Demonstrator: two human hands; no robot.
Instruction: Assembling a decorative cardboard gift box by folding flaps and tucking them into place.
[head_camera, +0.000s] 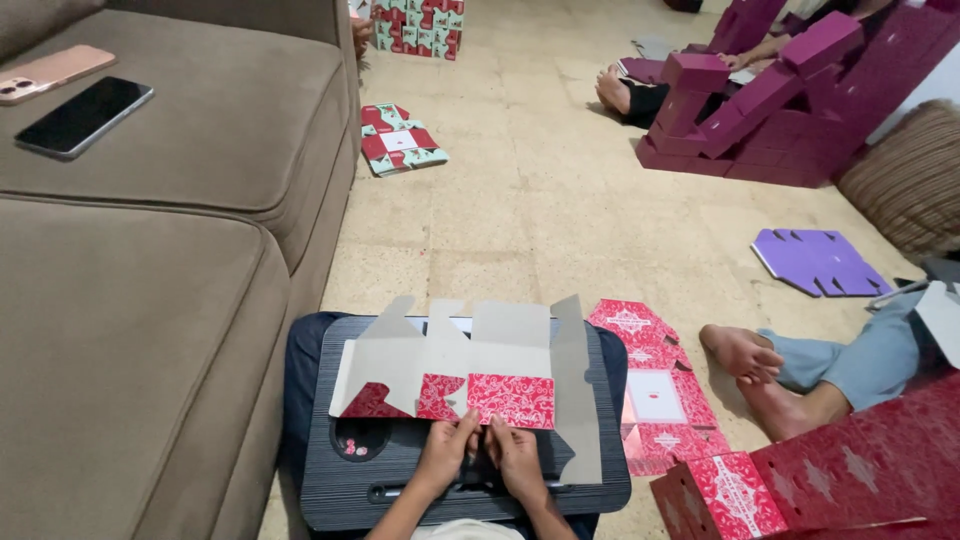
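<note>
We are working on a flat box blank (470, 365) lying on the dark ribbed lap surface (340, 490) across our knees, beside the brown sofa (150, 300). Both hands are pinching its near edge — the left hand (445, 452) and the right hand (517, 458) sitting close together, fingertips closed on the red patterned flap.

The blank is looking like thin printed card: grey and matte on the inner face, glossy red with a white pattern where panels are folding over. We are judging it light and fairly stiff, bending cleanly only along its scored lines, and easily creased or torn at the narrow tabs — so holding it by a panel edge near a fold seems best.

More red blanks (655, 400) are lying on the tiled floor (520, 200) just to the right, with finished red boxes (730, 495) near them.
</note>
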